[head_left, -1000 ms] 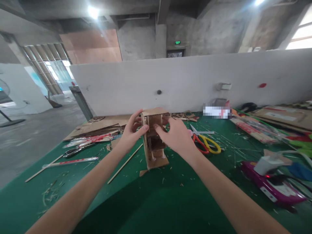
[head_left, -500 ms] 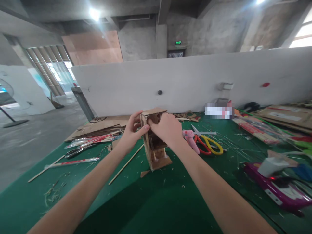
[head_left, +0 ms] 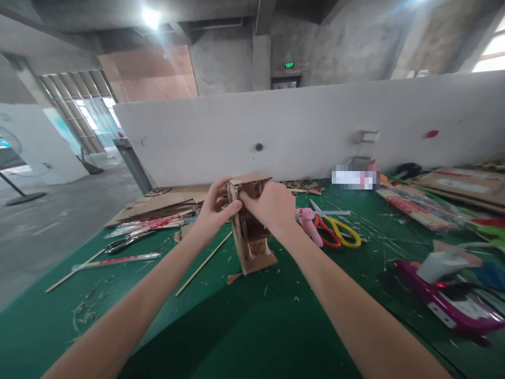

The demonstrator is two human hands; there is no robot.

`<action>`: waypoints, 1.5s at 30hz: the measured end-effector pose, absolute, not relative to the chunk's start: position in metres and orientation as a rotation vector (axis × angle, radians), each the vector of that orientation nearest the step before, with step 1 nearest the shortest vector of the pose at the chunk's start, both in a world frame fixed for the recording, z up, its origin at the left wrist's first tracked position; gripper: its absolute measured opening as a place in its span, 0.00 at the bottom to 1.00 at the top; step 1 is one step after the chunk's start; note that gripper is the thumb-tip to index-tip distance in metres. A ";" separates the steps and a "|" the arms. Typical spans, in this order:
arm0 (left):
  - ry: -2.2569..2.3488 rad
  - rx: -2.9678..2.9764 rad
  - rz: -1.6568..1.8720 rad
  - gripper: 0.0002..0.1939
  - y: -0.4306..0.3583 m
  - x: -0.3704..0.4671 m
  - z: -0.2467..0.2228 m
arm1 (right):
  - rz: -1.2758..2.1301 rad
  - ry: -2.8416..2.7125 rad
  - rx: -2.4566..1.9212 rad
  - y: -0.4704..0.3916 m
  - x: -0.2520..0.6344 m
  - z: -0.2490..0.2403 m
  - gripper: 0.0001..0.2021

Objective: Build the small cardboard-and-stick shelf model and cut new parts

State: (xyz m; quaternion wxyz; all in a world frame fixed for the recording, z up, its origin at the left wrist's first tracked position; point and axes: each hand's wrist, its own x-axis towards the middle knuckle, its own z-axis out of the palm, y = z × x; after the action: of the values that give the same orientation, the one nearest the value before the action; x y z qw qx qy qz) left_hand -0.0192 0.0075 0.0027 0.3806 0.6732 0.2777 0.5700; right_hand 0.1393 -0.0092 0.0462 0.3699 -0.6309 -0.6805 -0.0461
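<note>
A small cardboard shelf-like box (head_left: 258,263) stands upright on the green table, its open front facing right of me. White glue blobs show at the foot of its posts. My left hand (head_left: 215,213) grips the box's upper left side, thumb on the front edge and fingers behind. Curled fingers of my right hand (head_left: 272,208) reach into the upper compartment; their tips are partly hidden, and I cannot tell what they pinch. Right of that hand lie a pink glue gun (head_left: 310,223) and scissors (head_left: 339,231) with red and yellow handles.
Cardboard sheets (head_left: 169,202), packaged sticks (head_left: 150,227) and a loose wooden stick (head_left: 203,265) lie left. On the right are a purple power strip (head_left: 442,295) with cables and more packaged sticks (head_left: 414,208). A white partition (head_left: 300,131) runs behind the table.
Almost nothing differs. Both hands stay at the cardboard box, and the whole view has shifted very slightly.
</note>
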 end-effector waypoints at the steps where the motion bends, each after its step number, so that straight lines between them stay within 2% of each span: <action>1: 0.708 1.715 1.453 0.28 0.008 -0.019 0.003 | -0.115 -1.743 -1.620 -0.009 0.139 0.046 0.30; 10: 0.747 1.640 1.432 0.29 0.004 -0.019 0.004 | 0.011 -1.757 -1.549 -0.011 0.140 0.044 0.30; 17: 0.841 1.428 1.484 0.28 0.015 -0.025 -0.001 | 0.063 -1.556 -1.211 -0.026 0.164 0.007 0.20; 20: 0.875 1.349 1.573 0.27 0.023 -0.029 -0.006 | 0.028 -1.795 -1.169 -0.047 0.173 -0.015 0.12; 23: 0.880 1.286 1.616 0.28 0.028 -0.032 -0.009 | -0.078 -2.185 -1.190 -0.064 0.172 -0.029 0.13; 27: 0.882 1.255 1.607 0.29 0.029 -0.034 -0.009 | -0.190 -2.403 -1.256 -0.068 0.163 -0.036 0.18; 33: 0.890 1.287 1.602 0.28 0.026 -0.030 -0.008 | -0.263 -2.466 -1.187 -0.057 0.164 -0.043 0.08; 39: 0.903 1.379 1.618 0.27 0.025 -0.028 -0.008 | -0.089 -2.465 -1.140 -0.048 0.171 -0.050 0.11; 45: 0.919 1.374 1.625 0.28 0.023 -0.026 -0.007 | -0.129 -2.489 -1.170 -0.048 0.169 -0.051 0.12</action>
State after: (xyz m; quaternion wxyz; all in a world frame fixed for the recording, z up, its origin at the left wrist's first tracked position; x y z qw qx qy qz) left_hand -0.0262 0.0234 -0.0070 0.4005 0.5432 0.3633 0.6423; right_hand 0.1694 -0.0477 -0.0511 0.1930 -0.4170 -0.8870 -0.0461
